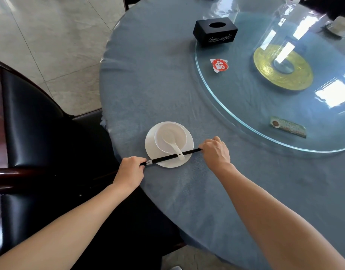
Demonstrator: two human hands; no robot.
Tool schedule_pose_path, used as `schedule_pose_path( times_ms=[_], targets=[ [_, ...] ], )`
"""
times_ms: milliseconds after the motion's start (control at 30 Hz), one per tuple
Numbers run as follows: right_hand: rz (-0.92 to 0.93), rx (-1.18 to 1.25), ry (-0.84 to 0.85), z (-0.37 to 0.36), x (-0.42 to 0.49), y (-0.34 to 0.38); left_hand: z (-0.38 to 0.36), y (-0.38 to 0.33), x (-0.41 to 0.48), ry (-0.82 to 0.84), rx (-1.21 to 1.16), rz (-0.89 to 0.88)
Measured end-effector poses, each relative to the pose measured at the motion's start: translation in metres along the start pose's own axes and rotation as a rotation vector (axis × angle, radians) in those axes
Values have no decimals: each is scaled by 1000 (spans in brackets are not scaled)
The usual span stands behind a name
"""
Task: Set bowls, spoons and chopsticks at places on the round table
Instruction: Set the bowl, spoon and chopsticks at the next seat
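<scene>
Worktop (167, 84): round, under a blue-grey cloth with a clear film over it; you stand at its near-left edge.
Chair (31, 133): dark wood frame with a black cushion, off the worktop's left edge, beside your left arm.
Glass turntable (216, 106): clear disc over the worktop's middle and far right, with a gold ring (282, 69) at its hub.
Tissue box (215, 33): black, oval slot on top, sitting on the far-left rim of the turntable.
Plate (152, 145): white, flat on the cloth close to the near-left edge, just in front of you.
Bowl (170, 140): white, upright on the plate, set toward the plate's far side.
Your right hand (216, 152): closed around the right end of the chopsticks, knuckles up, just right of the plate.
Your left hand (130, 168): closed around the left end of the chopsticks, at the worktop's edge, just left of the plate.
Chopsticks (171, 156): black pair with a pale band near the left end, held level between your two hands across the near part of the plate; you cannot tell whether they touch the plate.
Spoon (172, 142): white, scoop inside the bowl, handle leaning over the bowl's near rim and crossing the chopsticks.
Red-and-white number card (219, 65): on the turntable's left part, near its rim.
Small printed card (288, 126): on the turntable's near part.
</scene>
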State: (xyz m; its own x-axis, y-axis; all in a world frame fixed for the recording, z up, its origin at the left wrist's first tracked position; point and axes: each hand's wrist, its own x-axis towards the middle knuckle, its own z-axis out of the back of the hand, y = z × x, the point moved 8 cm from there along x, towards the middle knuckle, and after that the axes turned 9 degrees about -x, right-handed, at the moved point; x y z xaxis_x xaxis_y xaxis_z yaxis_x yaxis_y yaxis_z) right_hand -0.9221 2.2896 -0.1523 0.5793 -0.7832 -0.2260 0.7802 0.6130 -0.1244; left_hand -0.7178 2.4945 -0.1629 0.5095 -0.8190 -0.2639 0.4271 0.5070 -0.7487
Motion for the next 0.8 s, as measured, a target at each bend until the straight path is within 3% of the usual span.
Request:
schedule_pose_path(
  times_ms=[567, 800],
  targets=[
    [23, -23, -13, -1, -2, 3, 3, -9, 2, 34, 76, -36],
    [-63, 80, -80, 14, -25, -8, 15, 2, -5, 14, 157, 35]
  ],
)
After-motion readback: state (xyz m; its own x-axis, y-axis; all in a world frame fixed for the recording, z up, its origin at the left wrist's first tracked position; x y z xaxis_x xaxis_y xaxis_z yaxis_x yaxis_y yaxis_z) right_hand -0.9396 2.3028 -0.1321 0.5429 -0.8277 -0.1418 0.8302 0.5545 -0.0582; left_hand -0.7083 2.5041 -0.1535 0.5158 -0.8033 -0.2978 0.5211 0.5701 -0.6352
